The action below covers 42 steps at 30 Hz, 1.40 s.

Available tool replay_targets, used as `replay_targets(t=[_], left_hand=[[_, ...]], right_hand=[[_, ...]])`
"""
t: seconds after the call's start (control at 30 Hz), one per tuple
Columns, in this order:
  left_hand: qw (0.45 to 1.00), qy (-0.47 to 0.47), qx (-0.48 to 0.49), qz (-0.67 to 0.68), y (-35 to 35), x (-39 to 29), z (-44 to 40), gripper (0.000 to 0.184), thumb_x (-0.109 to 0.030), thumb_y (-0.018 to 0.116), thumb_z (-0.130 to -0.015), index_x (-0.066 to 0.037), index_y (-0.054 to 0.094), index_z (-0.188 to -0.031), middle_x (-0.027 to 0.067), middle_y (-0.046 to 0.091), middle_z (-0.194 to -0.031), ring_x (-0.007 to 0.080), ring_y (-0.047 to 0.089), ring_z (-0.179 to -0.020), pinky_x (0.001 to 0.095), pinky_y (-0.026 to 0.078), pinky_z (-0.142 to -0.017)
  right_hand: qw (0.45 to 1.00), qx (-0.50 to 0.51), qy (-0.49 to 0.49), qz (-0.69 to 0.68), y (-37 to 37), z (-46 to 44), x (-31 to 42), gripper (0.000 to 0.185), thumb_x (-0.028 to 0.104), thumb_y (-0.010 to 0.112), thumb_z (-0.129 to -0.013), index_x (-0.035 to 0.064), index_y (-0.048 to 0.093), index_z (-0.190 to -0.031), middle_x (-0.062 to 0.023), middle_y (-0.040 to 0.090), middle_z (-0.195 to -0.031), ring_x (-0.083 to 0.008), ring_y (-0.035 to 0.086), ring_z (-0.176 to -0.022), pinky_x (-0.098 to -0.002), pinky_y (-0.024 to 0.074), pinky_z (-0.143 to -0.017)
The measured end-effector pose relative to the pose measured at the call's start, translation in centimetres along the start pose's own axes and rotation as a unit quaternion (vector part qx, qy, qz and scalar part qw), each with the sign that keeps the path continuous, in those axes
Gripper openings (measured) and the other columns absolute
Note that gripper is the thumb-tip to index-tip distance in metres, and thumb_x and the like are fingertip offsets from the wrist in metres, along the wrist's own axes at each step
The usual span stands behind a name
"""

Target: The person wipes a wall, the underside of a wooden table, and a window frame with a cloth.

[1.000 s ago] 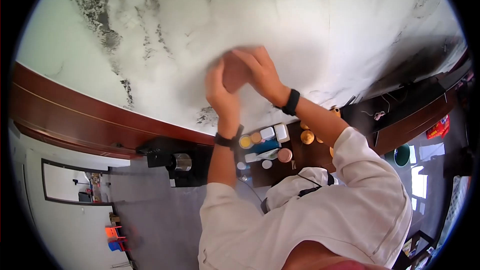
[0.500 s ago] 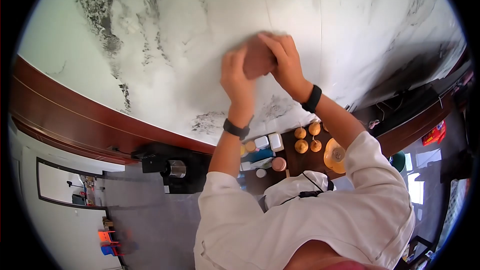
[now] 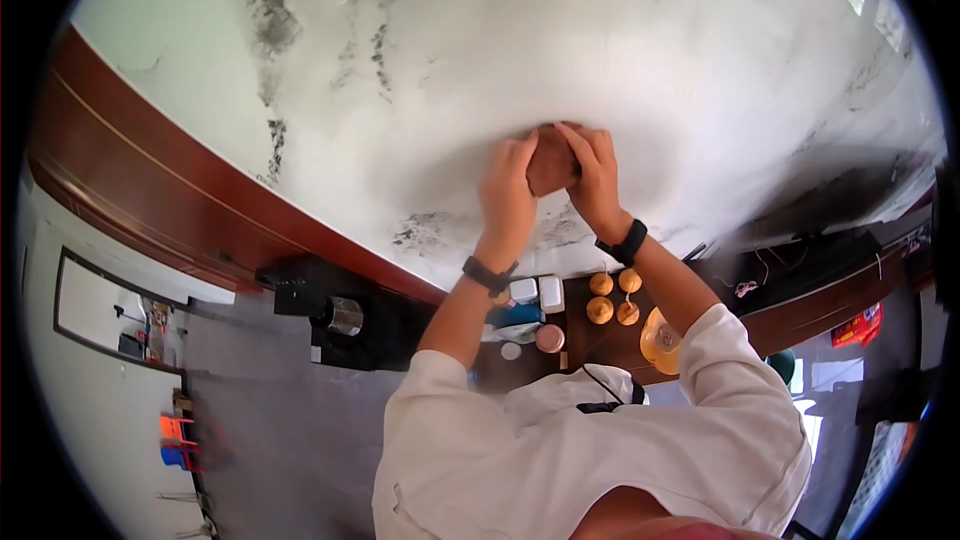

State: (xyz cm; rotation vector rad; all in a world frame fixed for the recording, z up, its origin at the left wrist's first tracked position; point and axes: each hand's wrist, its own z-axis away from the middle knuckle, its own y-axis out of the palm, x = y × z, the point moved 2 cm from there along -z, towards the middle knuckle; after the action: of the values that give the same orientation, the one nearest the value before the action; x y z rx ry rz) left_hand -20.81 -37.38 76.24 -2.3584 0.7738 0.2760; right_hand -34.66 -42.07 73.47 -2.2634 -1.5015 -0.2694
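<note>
Both hands (image 3: 508,192) (image 3: 598,178) grip a brown block (image 3: 553,162) — marbled white surface (image 3: 520,50) behind it.

The brown piece (image 3: 552,162) is gripped from both sides: left hand (image 3: 508,198) is curled at its left edge, right hand (image 3: 597,178) at its right. Left forearm (image 3: 460,322) and right forearm (image 3: 678,286) are extended toward it, converging.

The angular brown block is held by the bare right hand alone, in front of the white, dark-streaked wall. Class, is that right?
Not alone: the head view shows the bare left hand and the bare right hand both holding the angular brown block, one at each side, in front of the white, dark-streaked wall.
</note>
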Motion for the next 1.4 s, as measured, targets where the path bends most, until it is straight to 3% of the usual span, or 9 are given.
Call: replay_targets(t=[0.07,0.37,0.47,0.5,0.73,0.93,1.17,1.23,1.4], left_hand=[[0.999,0.01,-0.035,-0.017,-2.3,-0.3,-2.0,0.036,0.005,0.06,-0.082,-0.005,0.067,-0.116,0.0137,0.065,-0.104,0.0345,0.065,-0.095,0.0378,0.053,-0.08],[0.973,0.102,-0.207,-0.004,-10.6,0.4,-12.6,0.039,0.008,0.066,-0.078,-0.008,0.069,-0.113,0.0103,0.069,-0.1,0.0327,0.066,-0.094,0.0381,0.053,-0.081],[0.975,0.124,-0.187,-0.004,-11.1,1.2,-12.5,0.038,0.007,0.068,-0.077,-0.008,0.069,-0.112,0.0091,0.068,-0.099,0.0314,0.066,-0.092,0.0379,0.053,-0.079],[0.976,0.126,-0.176,0.018,-10.5,2.0,-11.8,0.045,0.005,0.067,-0.072,-0.012,0.067,-0.113,0.0067,0.064,-0.099,0.0316,0.063,-0.096,0.0416,0.052,-0.078],[0.996,0.047,-0.061,0.033,-8.1,7.4,-2.8,0.044,0.007,0.066,-0.074,-0.01,0.068,-0.115,0.0089,0.063,-0.1,0.0305,0.063,-0.094,0.0383,0.052,-0.078],[0.995,-0.009,-0.023,0.092,-10.5,13.1,3.0,0.043,0.007,0.064,-0.075,-0.007,0.067,-0.115,0.0104,0.063,-0.101,0.033,0.063,-0.095,0.0398,0.052,-0.079],[0.989,-0.039,-0.134,0.056,-17.3,18.3,2.8,0.038,0.01,0.062,-0.08,-0.003,0.067,-0.115,0.0131,0.065,-0.098,0.0304,0.065,-0.092,0.0363,0.052,-0.078],[0.986,-0.067,-0.143,0.059,-19.0,18.0,1.4,0.037,0.01,0.063,-0.082,-0.002,0.069,-0.116,0.012,0.066,-0.098,0.0277,0.065,-0.091,0.0352,0.053,-0.078],[0.986,-0.014,-0.159,0.047,-17.3,16.7,-0.7,0.037,0.008,0.065,-0.08,-0.005,0.069,-0.114,0.0106,0.065,-0.098,0.0305,0.064,-0.093,0.0378,0.053,-0.08]], right_hand=[[1.0,-0.005,-0.019,-0.002,0.9,-2.5,1.5,0.07,-0.013,0.067,-0.063,0.0065,0.061,-0.129,-0.0119,0.062,-0.118,-0.0355,0.055,-0.104,-0.0414,0.0494,-0.088],[0.984,-0.107,-0.139,0.009,3.0,-16.0,8.5,0.07,-0.002,0.078,-0.057,0.0104,0.062,-0.124,-0.012,0.066,-0.115,-0.0368,0.058,-0.102,-0.0415,0.0505,-0.088],[0.98,-0.129,-0.143,0.042,3.5,-15.3,9.1,0.073,-0.003,0.079,-0.057,0.0105,0.063,-0.126,-0.0117,0.065,-0.112,-0.0346,0.058,-0.101,-0.04,0.0512,-0.085],[0.981,-0.123,-0.137,0.059,3.9,-14.6,8.6,0.073,-0.004,0.078,-0.057,0.0104,0.063,-0.127,-0.0116,0.065,-0.112,-0.034,0.058,-0.101,-0.0396,0.0512,-0.085],[0.994,-0.053,-0.01,0.091,7.9,-4.1,7.7,0.068,-0.012,0.07,-0.062,0.0099,0.064,-0.126,-0.0098,0.064,-0.107,-0.0306,0.056,-0.094,-0.0361,0.0503,-0.08],[0.997,-0.049,0.003,0.058,14.6,1.3,9.7,0.061,-0.013,0.069,-0.066,0.0083,0.067,-0.123,-0.0076,0.064,-0.104,-0.0285,0.059,-0.096,-0.0349,0.0507,-0.081],[0.999,0.001,-0.052,0.008,22.0,-2.2,15.0,0.066,-0.009,0.07,-0.064,0.0099,0.065,-0.126,-0.0094,0.065,-0.115,-0.0324,0.06,-0.101,-0.0402,0.0519,-0.086],[0.999,0.005,-0.034,-0.016,22.2,-3.9,16.8,0.068,-0.009,0.07,-0.064,0.011,0.064,-0.128,-0.0099,0.065,-0.117,-0.0326,0.059,-0.102,-0.0402,0.0523,-0.085],[1.0,-0.004,-0.012,-0.002,20.1,-4.8,15.7,0.072,-0.011,0.072,-0.062,0.0104,0.063,-0.13,-0.0106,0.063,-0.118,-0.0317,0.058,-0.104,-0.0377,0.0548,-0.081]])
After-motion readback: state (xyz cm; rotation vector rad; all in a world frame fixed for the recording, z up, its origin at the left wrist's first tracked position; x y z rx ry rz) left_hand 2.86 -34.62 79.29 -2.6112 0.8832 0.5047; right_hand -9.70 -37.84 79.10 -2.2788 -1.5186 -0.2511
